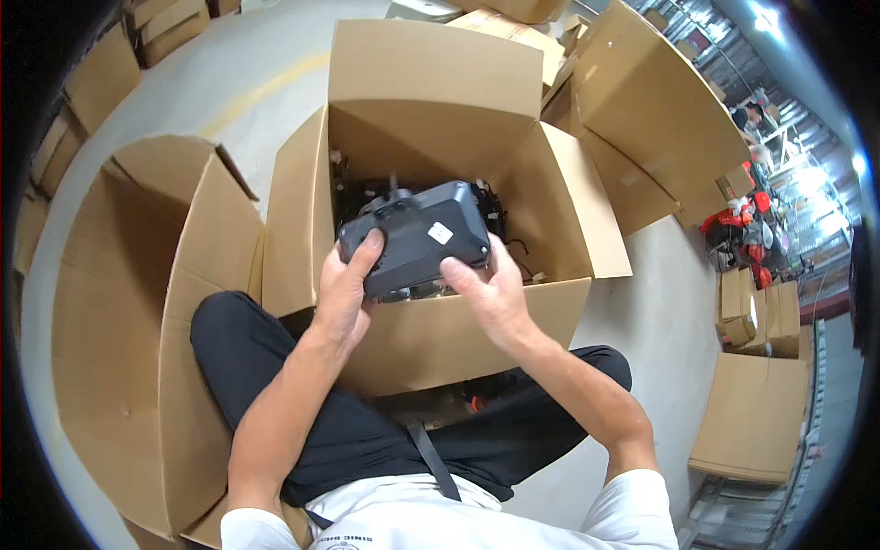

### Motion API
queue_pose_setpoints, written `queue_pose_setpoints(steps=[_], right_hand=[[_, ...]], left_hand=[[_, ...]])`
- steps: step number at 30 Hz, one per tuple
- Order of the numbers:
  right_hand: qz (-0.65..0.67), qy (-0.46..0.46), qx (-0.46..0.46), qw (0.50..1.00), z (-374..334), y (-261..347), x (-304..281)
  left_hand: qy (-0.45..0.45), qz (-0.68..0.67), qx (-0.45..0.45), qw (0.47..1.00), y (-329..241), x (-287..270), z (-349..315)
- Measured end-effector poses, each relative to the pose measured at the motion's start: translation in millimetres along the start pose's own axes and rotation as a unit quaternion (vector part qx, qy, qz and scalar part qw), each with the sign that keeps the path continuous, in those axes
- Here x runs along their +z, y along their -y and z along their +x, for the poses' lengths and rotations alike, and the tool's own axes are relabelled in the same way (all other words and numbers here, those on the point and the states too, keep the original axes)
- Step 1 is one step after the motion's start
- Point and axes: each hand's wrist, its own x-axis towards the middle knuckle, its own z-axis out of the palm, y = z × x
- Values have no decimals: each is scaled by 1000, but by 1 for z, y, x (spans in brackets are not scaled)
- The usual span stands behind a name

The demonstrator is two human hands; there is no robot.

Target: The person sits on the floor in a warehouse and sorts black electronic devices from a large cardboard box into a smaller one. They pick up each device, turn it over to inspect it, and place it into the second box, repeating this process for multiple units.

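Both my hands grip a black boxy plastic unit (pixel 424 240) with a small white sticker and a stubby black fitting at its far edge. My left hand (pixel 346 280) has its left end, thumb on the top face. At the right end, my right hand (pixel 490 284) clasps it the same way, fingers partly hidden beneath. I hold the unit tilted over the near part of an open cardboard box (pixel 431 339). Inside that box, dark parts and black cables (pixel 518 247) lie partly hidden behind the unit.
To the left stands another open cardboard box (pixel 215 266), close by my left knee. A large box (pixel 651 110) sits at the back right. Further right are stacked cartons (pixel 761 403) and red machinery (pixel 747 229), with another person (pixel 752 115) beyond.
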Motion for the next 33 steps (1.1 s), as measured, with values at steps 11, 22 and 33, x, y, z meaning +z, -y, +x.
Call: queue_pose_setpoints(steps=[11,22,33], right_hand=[[44,-48,-35,997,-10,-2,-9],[34,-48,-43,997,-13,4,-10],[33,47,17,998,12,33,-35]], left_hand=[[41,21,-57,997,34,1,-22],[55,21,-59,997,40,-1,-22],[57,83,43,994,-1,3,6]])
